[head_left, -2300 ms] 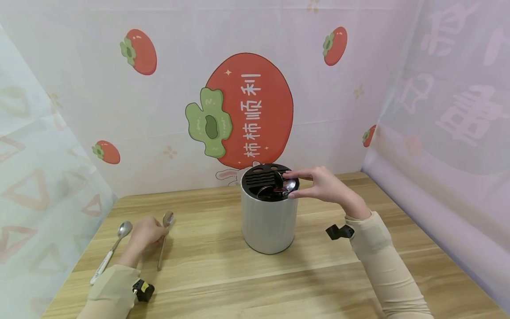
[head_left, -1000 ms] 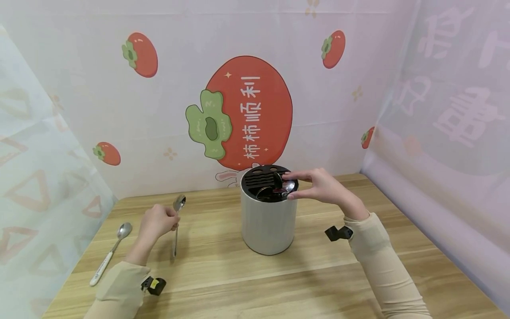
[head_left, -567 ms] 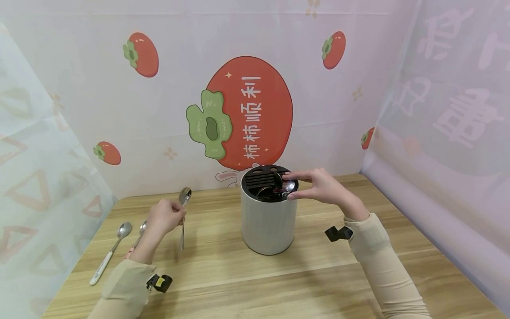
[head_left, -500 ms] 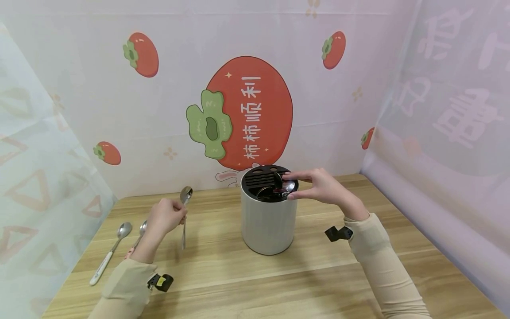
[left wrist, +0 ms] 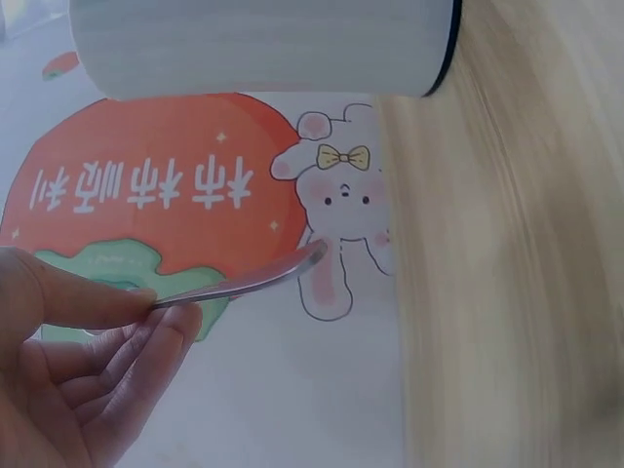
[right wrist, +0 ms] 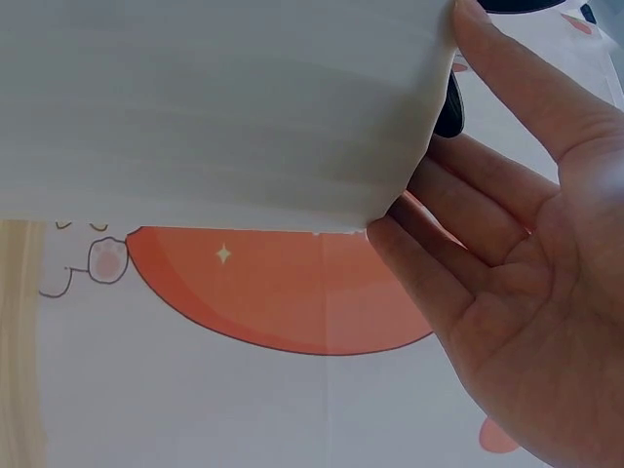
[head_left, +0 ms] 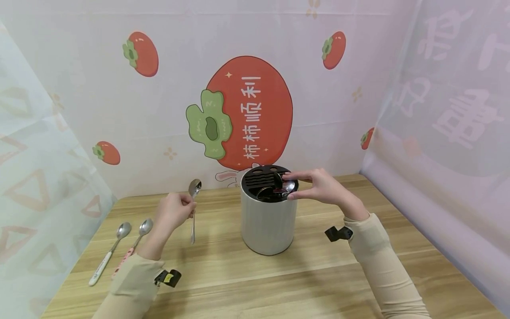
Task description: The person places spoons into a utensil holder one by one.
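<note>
My left hand (head_left: 174,211) pinches a metal spoon (head_left: 193,228) by its handle, bowl up and the handle hanging down over the table. In the left wrist view, thumb and fingers hold the slim spoon (left wrist: 258,281) edge-on. To its right stands a white cylindrical utensil holder (head_left: 268,226) with a black slotted top. Utensils, a shiny spoon (head_left: 289,186) among them, stick out at the holder's right side. My right hand (head_left: 326,188) rests on that rim, thumb and fingers spread and nearly straight; the right wrist view shows the hand (right wrist: 517,263) touching the holder's edge.
Two more spoons lie on the wooden table (head_left: 223,283) at the left: one with a white handle (head_left: 101,268), one with a pink patterned handle (head_left: 128,255), partly behind my left sleeve. A printed cloth backdrop (head_left: 167,110) rises behind the table.
My left hand has lifted the spoon off the table and carried it right, towards the holder, uncovering the pink-handled spoon. The right hand has stayed on the rim.
</note>
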Demonstrator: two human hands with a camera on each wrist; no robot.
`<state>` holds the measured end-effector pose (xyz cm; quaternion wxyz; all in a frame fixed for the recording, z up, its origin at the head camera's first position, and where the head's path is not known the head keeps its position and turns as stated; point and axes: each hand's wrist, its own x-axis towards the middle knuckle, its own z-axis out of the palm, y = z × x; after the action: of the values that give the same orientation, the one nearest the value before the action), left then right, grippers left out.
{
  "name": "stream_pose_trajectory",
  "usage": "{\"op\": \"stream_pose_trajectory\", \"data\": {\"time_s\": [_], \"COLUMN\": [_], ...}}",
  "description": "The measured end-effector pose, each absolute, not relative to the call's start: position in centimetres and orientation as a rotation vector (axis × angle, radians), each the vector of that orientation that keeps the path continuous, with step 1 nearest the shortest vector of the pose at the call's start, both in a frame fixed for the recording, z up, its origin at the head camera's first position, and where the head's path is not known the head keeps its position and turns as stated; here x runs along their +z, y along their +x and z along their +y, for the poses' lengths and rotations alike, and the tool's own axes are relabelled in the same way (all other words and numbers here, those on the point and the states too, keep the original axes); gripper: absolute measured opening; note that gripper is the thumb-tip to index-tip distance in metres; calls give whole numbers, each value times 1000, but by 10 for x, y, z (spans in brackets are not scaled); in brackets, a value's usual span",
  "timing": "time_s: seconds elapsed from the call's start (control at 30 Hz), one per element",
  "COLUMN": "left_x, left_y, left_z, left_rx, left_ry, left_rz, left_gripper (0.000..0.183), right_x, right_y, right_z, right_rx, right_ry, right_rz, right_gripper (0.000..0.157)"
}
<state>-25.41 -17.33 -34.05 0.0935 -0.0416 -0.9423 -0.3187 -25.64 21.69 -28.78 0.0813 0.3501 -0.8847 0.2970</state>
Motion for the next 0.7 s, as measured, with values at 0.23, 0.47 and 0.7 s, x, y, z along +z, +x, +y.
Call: {"op": "stream_pose_trajectory", "data": {"time_s": [0.23,0.47,0.7], "left_x": [-333,-326,-317], "left_y": [-255,-257,-255], "left_z": [-161,-150,-139], "left_rx": [-1024,-1083,-1104], "left_ry": [-171,-197,-205], "left_rz": [-2734,-2680,-2649], "left_gripper": [12,11,11], "right_x": [-287,-288,-288], "right_y": [-257,-257,-256], "right_z": [217,216,217], "right_rx": [898,886,898], "right_ry": [1047,1055,1058], "right_rz": [-2647,-2638,-2635], "right_gripper": [48,48,48]}}
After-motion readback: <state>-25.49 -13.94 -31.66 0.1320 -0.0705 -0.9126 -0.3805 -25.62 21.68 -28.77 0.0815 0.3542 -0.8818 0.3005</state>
